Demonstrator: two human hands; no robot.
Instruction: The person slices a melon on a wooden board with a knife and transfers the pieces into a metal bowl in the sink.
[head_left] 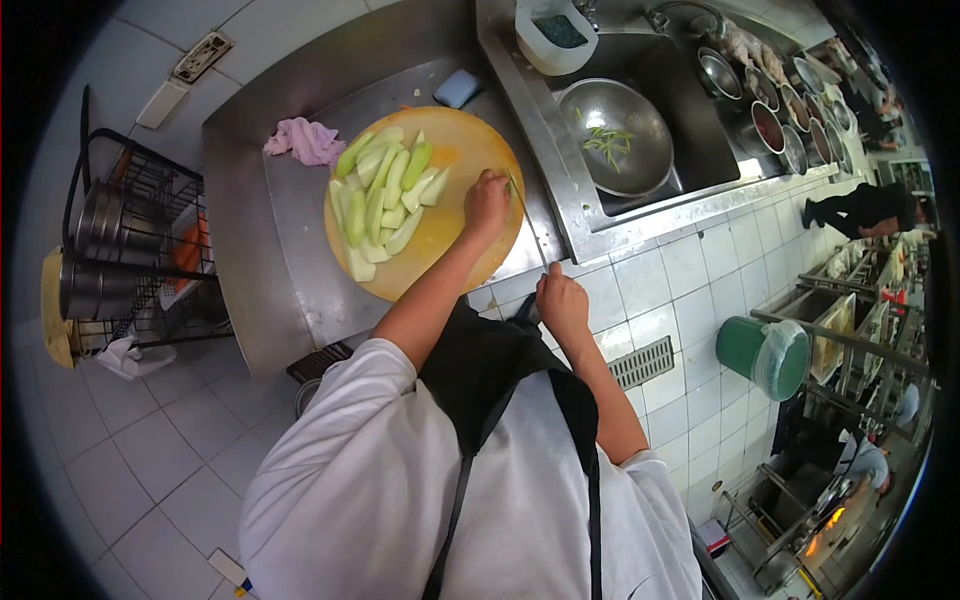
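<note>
On a round yellow cutting board [445,262] lies a pile of peeled, pale green vegetable pieces [376,198], cut lengthwise. My left hand [487,207] rests closed near the board's right side, fingers curled down; whatever they hold is hidden, though a thin sliver of green shows beside them at the blade. My right hand [563,303] is wrapped round the handle of a knife [533,228], just beyond the board's edge. The knife's long narrow blade points up over the board, close to my left fingers.
A pink cloth [304,142] and a blue sponge [457,88] lie on the steel counter [300,230]. At right, a metal bowl [650,125] with green strips sits in the sink [700,165]. A wire rack [140,270] holds pots. A green bin [745,345] and a person [865,210] are farther off.
</note>
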